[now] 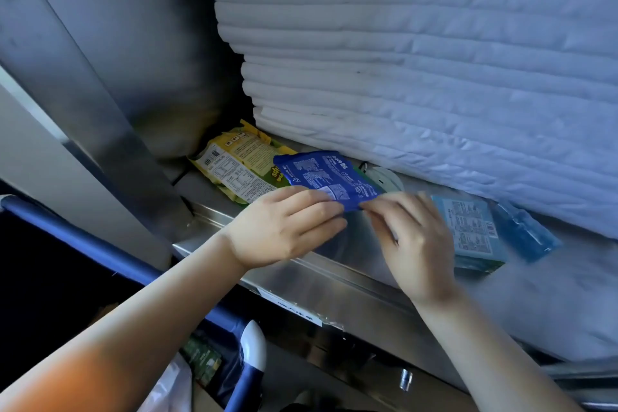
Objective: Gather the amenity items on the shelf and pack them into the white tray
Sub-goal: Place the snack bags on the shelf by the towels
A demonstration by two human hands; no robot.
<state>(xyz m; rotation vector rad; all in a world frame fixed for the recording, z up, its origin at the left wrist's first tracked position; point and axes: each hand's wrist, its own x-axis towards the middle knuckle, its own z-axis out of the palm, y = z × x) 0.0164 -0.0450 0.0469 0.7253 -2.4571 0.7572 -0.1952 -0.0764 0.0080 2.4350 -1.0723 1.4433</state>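
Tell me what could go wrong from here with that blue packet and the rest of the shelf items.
1. Both hands, left and right, pinch only the near edge of the blue packet; such a thin grip could slip.
2. The packet overlaps the yellow packet, which might get dragged toward the shelf edge.
3. The white tray is not in view, so the carry may be blind. The white disc behind the packet and the teal packet could be missed.
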